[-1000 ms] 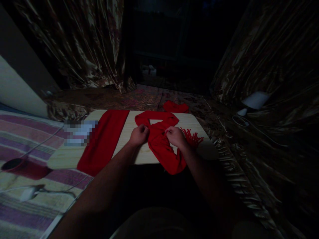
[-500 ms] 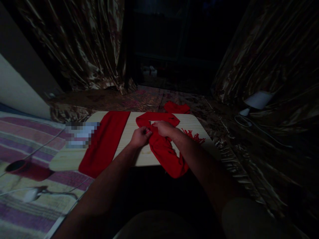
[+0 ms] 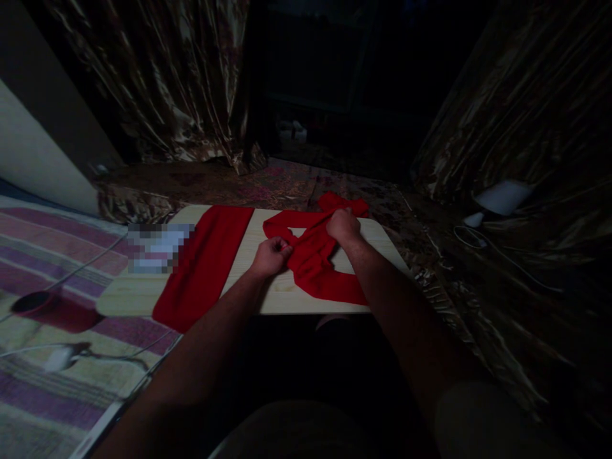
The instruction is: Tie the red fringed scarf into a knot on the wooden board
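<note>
A red scarf (image 3: 310, 252) lies looped and bunched on a pale wooden table (image 3: 275, 298). At its left edge, my left hand (image 3: 271, 256) pinches the fabric between thumb and fingers. My right hand (image 3: 343, 225) is closed on a stretch of the scarf further right and away from me, pulling it into a taut diagonal. The scarf's lower part runs right and passes under my right forearm. Another flat red cloth strip (image 3: 205, 264) lies across the table to the left, its near end hanging over the edge.
Left of the table, a dark red cup (image 3: 57, 312) lies on a striped bedspread (image 3: 48, 408) beside a white plug and cables (image 3: 60, 358). More red cloth (image 3: 342, 203) shows past the far edge. A white lamp (image 3: 504, 196) stands at right, near patterned curtains (image 3: 186, 83).
My right hand has moved right and away from me, drawing the scarf out diagonally. The bunched lower end has shifted right, and its fringe no longer shows. My left hand stays nearly in place.
</note>
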Motion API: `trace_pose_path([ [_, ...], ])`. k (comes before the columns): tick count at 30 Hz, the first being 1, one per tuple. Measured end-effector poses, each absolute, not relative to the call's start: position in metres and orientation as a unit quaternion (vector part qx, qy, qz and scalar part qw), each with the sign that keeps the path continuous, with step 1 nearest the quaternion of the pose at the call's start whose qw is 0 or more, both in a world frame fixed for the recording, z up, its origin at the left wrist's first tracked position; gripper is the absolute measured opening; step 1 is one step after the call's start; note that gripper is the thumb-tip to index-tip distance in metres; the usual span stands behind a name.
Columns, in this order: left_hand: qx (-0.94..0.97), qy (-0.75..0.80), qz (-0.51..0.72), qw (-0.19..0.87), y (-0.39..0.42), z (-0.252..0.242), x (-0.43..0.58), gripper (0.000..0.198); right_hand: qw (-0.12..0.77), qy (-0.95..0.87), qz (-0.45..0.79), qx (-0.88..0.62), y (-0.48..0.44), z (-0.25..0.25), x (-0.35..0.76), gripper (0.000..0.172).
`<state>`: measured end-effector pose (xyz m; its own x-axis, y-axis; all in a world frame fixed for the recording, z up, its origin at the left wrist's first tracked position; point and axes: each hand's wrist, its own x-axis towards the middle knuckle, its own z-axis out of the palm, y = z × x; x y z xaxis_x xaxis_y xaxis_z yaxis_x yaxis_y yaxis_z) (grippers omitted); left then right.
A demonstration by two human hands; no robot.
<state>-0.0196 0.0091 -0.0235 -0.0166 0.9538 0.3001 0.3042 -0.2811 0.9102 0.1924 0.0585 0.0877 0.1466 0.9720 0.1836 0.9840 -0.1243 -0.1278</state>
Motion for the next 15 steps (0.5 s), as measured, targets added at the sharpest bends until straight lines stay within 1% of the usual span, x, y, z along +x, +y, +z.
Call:
trace_pose_path([
  [2,0.622,0.502,0.504,0.326,0.01,-0.024,-0.019,0.026,0.082,-0.694,-0.071,-0.712,0.06,0.088,0.197,0.033],
  [5,0.623,0.502,0.503,0.325,0.01,-0.025,-0.019,0.025,0.103,-0.786,-0.123,-0.597,0.061,0.082,0.194,0.034],
  [7,0.628,0.503,0.501,0.318,0.01,-0.025,-0.02,0.024,0.102,-0.833,-0.102,-0.535,0.062,0.076,0.186,0.039],
  [11,0.638,0.499,0.498,0.309,0.01,-0.025,-0.021,0.023,0.048,-0.871,-0.071,-0.484,0.065,0.068,0.17,0.045],
  [15,0.644,0.508,0.486,0.302,0.009,-0.025,-0.022,0.022,-0.034,-0.887,-0.041,-0.459,0.067,0.069,0.162,0.033],
])
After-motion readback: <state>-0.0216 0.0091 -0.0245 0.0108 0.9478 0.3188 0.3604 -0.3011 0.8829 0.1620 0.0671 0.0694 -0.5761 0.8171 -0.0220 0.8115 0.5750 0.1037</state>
